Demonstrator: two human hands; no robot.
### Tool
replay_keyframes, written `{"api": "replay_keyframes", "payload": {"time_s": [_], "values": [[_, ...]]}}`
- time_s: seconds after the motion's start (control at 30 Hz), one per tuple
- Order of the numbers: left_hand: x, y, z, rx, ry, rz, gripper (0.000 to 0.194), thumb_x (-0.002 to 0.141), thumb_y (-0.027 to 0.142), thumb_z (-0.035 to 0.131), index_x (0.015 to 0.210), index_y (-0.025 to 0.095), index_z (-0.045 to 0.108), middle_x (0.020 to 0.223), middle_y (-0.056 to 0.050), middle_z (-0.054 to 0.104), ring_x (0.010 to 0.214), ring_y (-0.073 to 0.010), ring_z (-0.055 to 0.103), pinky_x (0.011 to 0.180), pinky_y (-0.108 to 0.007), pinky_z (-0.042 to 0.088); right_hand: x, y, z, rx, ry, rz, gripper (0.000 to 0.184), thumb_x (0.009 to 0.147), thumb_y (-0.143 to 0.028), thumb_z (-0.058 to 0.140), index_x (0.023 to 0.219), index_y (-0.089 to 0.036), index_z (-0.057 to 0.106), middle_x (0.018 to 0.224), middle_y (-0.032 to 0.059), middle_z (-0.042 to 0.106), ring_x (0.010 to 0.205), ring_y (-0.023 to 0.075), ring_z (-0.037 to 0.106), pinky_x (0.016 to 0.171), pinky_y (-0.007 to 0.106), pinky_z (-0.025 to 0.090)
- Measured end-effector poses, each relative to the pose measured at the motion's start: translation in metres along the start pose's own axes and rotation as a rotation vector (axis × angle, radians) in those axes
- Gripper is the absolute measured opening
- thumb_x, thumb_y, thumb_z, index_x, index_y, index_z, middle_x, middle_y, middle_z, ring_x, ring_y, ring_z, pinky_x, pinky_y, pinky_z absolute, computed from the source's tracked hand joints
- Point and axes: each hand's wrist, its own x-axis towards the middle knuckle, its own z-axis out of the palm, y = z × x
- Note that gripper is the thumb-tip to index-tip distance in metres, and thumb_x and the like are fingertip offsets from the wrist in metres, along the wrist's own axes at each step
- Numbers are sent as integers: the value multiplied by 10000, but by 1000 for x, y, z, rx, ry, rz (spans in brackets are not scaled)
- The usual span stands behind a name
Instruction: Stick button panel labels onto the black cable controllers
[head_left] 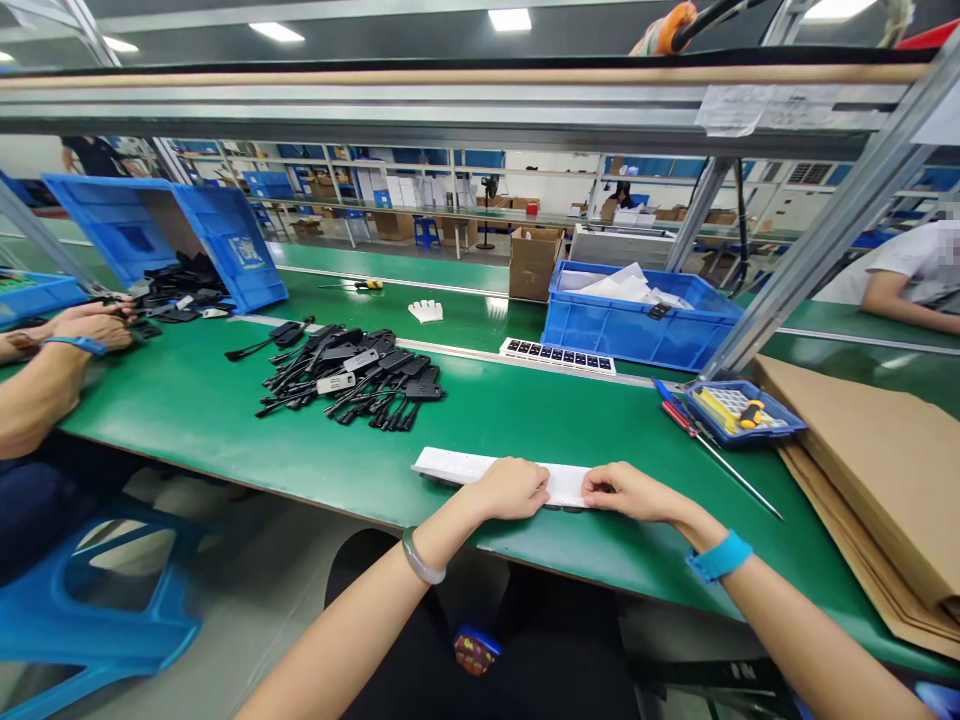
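A long white strip (459, 465) with dark pieces under its lower edge lies near the green bench's front edge. My left hand (511, 488) is curled closed on the middle of the strip, hiding part of it. At its right end, my right hand (628, 490) pinches the edge between thumb and fingers. Beyond my hands, to the left, is a heap of black short-cabled adapters (352, 370), a few with silver faces. A white strip with a row of dark squares (559, 356) lies farther back.
Left, a co-worker's hands (97, 325) work by a tipped blue crate (247, 255) of black parts. A blue bin of papers (637, 325) stands behind. At right are a small blue tray (780, 428), a long screwdriver (739, 480) and cardboard sheets (885, 470). A white glove (426, 311) lies back.
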Motion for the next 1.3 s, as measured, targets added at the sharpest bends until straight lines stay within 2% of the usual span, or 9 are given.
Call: {"api": "replay_keyframes", "payload": {"time_s": [0.2,0.3,0.43,0.63,0.73,0.9,1.0,1.1,1.3], "values": [[2,6,-3,5,12,8,252,889,326,401,905,167,597,860,-93,681,759,-248,651,629,-313,460,4,-3,7,-38,98,73,178,769,-195,492,657,-171,629,608,29,608,549,143,493,549,247,309],[7,12,-3,-11,24,53,297,914,404,394,948,191,597,951,-69,670,818,-223,649,648,-288,462,2,2,4,18,29,40,184,776,-263,521,720,-173,673,626,9,618,561,132,498,541,224,335],[13,21,-1,-15,21,82,250,906,392,453,910,197,610,964,-45,671,859,-212,646,676,-273,464,-1,4,2,62,-43,26,187,754,-298,550,735,-182,695,600,-20,606,535,114,480,509,200,344],[16,28,-1,5,5,36,217,930,274,410,944,134,575,920,-121,675,865,-250,650,727,-327,477,4,-2,11,-49,135,139,157,705,-125,484,608,-165,601,559,10,569,520,124,458,526,236,301],[20,29,0,-3,-19,23,211,929,253,395,985,131,559,924,-135,677,856,-259,653,734,-343,477,3,-2,9,-47,107,112,134,753,-159,493,661,-182,589,599,-3,591,549,127,492,536,220,323],[26,21,-5,-47,-52,-19,280,943,305,354,1021,137,563,949,-130,683,852,-254,655,713,-322,463,1,0,5,-101,116,84,146,830,-182,455,705,-195,529,695,20,608,617,148,506,580,241,323],[19,6,-17,-95,-110,6,279,913,393,432,918,194,626,904,-47,705,817,-195,657,669,-245,445,2,0,6,-130,118,86,175,867,-192,419,706,-207,487,667,20,591,590,154,491,562,253,294],[9,-6,-24,-99,-141,-17,178,865,325,519,864,218,662,892,-12,715,828,-172,655,676,-219,431,5,1,6,-132,100,58,184,884,-200,402,707,-221,448,631,-1,556,571,152,481,553,251,277],[8,-2,-16,-22,-116,-171,272,904,249,423,999,116,640,964,-169,691,892,-277,650,703,-315,442,9,9,7,-127,101,49,182,903,-230,354,734,-228,423,617,-2,530,560,164,478,543,258,274]]}}
